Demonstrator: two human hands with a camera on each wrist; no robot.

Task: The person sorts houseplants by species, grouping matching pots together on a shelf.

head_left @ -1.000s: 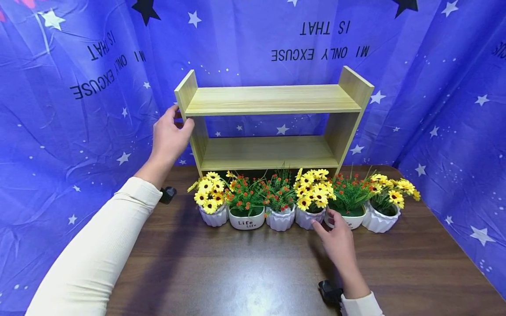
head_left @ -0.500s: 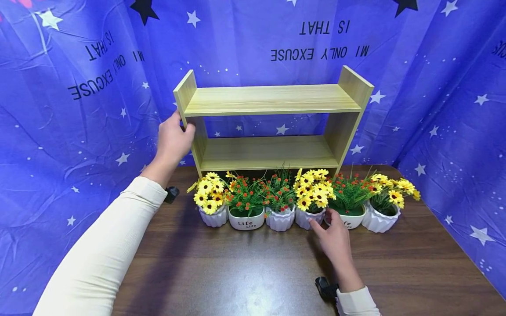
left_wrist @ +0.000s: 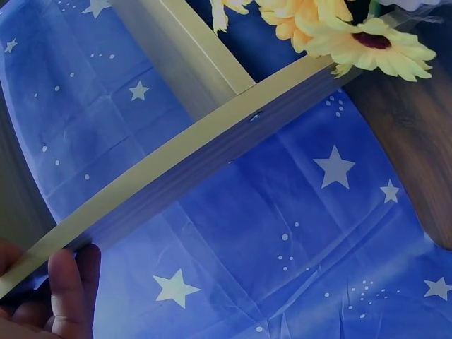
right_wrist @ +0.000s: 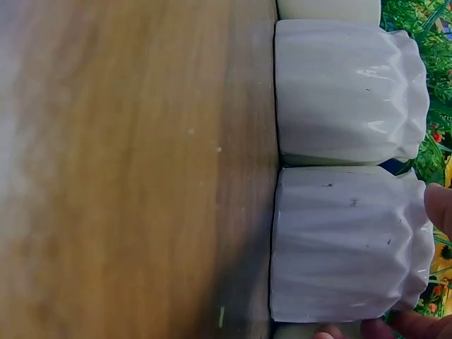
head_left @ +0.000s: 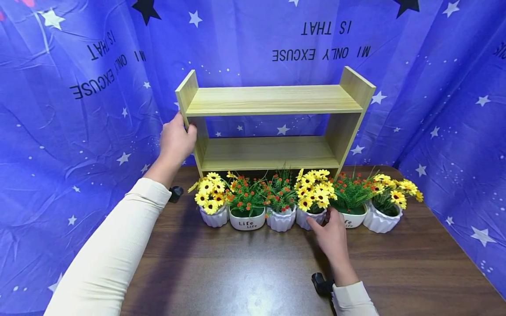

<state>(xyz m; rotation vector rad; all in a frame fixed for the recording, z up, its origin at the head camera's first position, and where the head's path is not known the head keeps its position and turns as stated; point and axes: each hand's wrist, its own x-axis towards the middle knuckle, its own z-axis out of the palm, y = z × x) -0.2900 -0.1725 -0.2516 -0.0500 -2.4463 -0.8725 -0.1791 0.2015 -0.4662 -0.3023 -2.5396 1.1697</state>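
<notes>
My left hand (head_left: 177,139) grips the left side panel of a light wooden two-tier shelf (head_left: 272,101). In the left wrist view, its fingers (left_wrist: 67,289) wrap the edge of that panel (left_wrist: 162,159). Lower right, my right hand (head_left: 333,237) holds a white fluted flowerpot (head_left: 303,218) with yellow artificial daisies (head_left: 314,191), thumb at the front rim and fingers at its right side. The right wrist view has this pot (right_wrist: 342,244) upright on the table, thumb (right_wrist: 439,206) at its rim and fingertips (right_wrist: 417,326) along its side.
Other potted artificial plants stand in the same row before the shelf: yellow daisies (head_left: 215,217) at far left, a "Life" pot (head_left: 247,221), a red-flowered pot (head_left: 281,220), another "Life" pot (head_left: 353,219), and yellow daisies (head_left: 382,220) at far right. A blue star-printed curtain (head_left: 245,39) hangs behind.
My left hand has moved slightly right and down and closed more firmly on the shelf panel. My right hand has shifted a little left, closer round the flowerpot. The pots stay in place.
</notes>
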